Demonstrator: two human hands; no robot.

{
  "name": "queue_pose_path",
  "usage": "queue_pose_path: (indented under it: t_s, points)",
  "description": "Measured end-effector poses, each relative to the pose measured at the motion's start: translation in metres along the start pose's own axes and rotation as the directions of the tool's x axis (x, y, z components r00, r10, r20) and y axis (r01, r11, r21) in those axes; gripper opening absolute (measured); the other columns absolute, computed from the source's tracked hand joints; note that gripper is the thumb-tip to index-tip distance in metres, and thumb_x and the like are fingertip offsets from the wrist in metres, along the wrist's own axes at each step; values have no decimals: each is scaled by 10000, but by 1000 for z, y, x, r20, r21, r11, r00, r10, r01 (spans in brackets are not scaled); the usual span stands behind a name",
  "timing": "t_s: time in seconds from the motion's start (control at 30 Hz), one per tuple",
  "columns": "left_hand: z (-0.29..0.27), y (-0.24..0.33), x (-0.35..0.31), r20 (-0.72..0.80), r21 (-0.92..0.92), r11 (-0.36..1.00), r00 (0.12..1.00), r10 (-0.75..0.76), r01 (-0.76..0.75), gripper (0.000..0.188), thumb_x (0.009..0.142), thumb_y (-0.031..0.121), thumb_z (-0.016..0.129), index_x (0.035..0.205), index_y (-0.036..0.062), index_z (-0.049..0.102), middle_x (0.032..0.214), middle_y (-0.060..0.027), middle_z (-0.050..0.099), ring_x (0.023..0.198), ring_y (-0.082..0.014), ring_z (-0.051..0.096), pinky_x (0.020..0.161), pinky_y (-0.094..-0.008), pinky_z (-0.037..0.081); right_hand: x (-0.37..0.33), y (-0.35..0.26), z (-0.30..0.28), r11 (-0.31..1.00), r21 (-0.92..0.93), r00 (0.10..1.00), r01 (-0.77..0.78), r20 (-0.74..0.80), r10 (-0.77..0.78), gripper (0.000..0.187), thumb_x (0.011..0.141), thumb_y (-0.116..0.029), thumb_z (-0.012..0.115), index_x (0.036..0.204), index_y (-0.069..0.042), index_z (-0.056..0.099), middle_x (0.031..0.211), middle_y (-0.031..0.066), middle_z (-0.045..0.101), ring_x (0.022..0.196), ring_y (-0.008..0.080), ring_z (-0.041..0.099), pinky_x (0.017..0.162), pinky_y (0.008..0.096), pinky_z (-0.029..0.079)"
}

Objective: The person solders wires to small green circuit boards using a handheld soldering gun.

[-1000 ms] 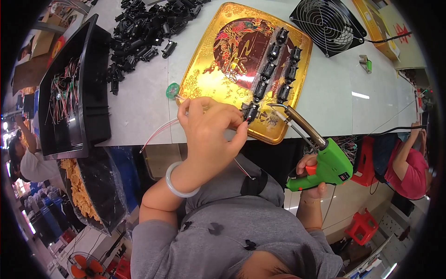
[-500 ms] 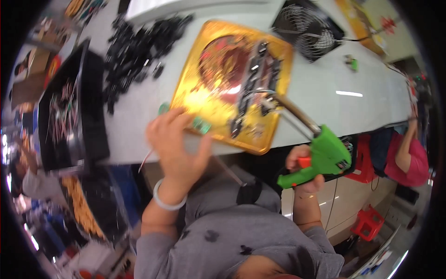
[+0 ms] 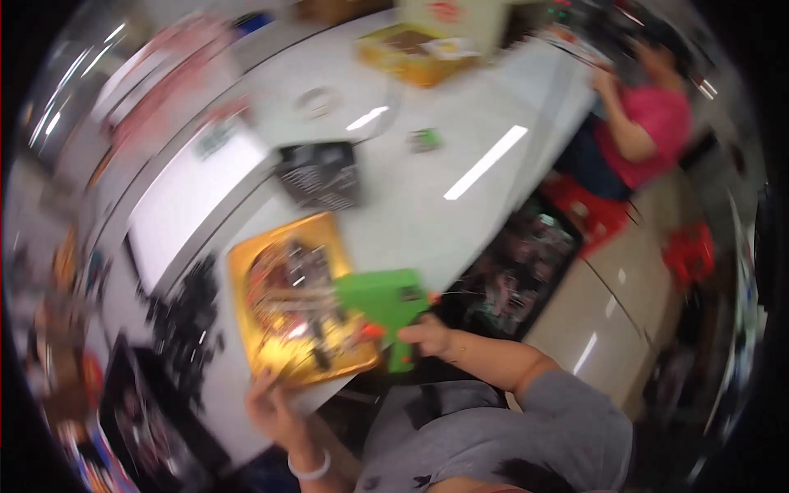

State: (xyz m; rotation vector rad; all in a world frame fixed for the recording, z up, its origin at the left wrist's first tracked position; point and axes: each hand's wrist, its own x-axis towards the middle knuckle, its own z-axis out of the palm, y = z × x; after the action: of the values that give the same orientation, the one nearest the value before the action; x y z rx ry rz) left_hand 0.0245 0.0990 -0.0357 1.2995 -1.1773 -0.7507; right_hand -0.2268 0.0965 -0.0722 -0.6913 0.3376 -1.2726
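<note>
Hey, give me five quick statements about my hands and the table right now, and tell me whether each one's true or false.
1. The right hand grips a green soldering gun. True.
2. The left hand is by the lower-left corner of the golden tray. True.
3. Just above the left hand is a black watch. False: it is a white bangle.
4. The black fan sits on the golden tray. False: it is on the white table.
5. The heap of black parts is right of the tray. False: it is to the left.

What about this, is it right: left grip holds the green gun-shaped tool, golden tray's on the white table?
Wrong side: the head view shows the right grip holding the green gun-shaped tool. The golden tray is on the white table.
</note>
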Motion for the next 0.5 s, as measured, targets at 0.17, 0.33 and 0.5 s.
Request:
queue_pose_path:
  t_s: [0.17,0.33,0.5]
  points:
    - [9,17,24,-21,-440,898,999,-42,29,130,879,28,483,1004,50,456,970,-126,604,934,-209,577,883,-336,414,-15,-19,-4,973,-227,993,39,-99,-63,494,755,-269,495,1152,23,474,1078,172,531,1030,320,517,953,512,330]
    - [-54,37,37,-44,-619,769,985,167,-158,130,904,100,469,1006,75,393,904,-132,611,902,-253,598,916,-394,402,-5,-5,-9,973,-140,979,185,113,-170,601,807,-364,505,1252,-8,314,1146,149,416,1074,256,426,976,548,317]
    - [-130,95,43,-119,-623,760,983,140,-183,102,915,144,442,990,79,419,864,-128,595,811,-267,613,760,-365,490,-5,-9,-4,980,-146,987,138,108,-123,582,813,-360,510,1223,8,325,1118,135,406,1044,230,420,993,481,337]
